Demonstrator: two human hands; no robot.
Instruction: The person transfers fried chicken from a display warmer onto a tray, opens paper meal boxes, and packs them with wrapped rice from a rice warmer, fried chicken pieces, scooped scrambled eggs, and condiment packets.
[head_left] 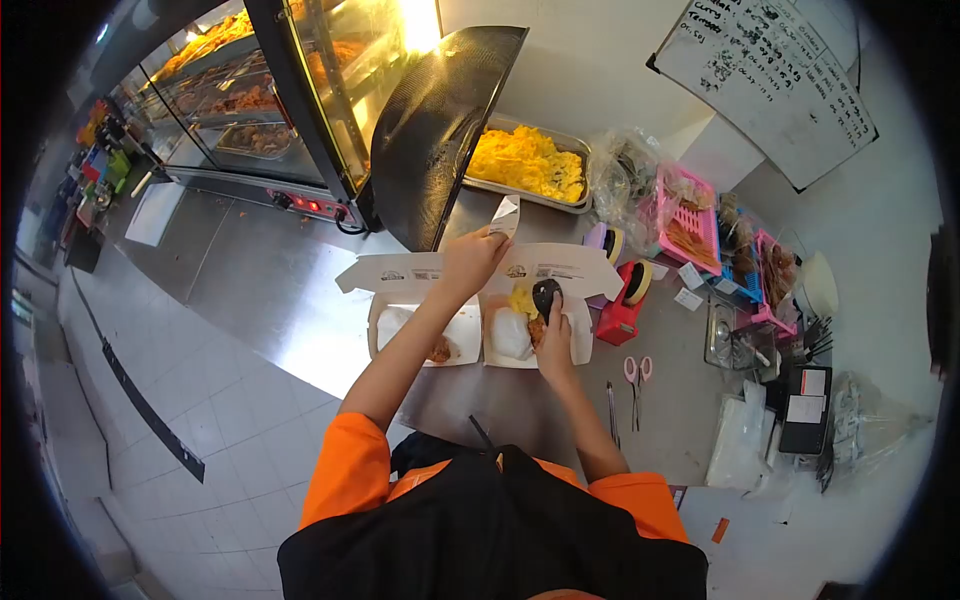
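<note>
Two paper takeaway boxes stand open side by side on the steel counter. The left box [377, 335] has white rice [395, 322] and a browned piece of food [439, 349]. In the right box [510, 362] are a white mound of rice [511, 335], yellow food [521, 300] and a browned piece partly behind my fingers. My left hand [474, 264], above the boxes' raised lids, is closed on a white paper slip [506, 216]. My right hand [558, 340] is closed on a black spoon-like utensil [546, 296] over the right box; its handle is mostly covered.
Behind the boxes are a metal tray [585, 165] of shredded yellow food and a dark perforated panel [430, 130]. A heated display case [320, 205] stands left. To the right are a red tape dispenser [620, 318], scissors [637, 385], a pen [612, 410] and a pink basket [690, 222].
</note>
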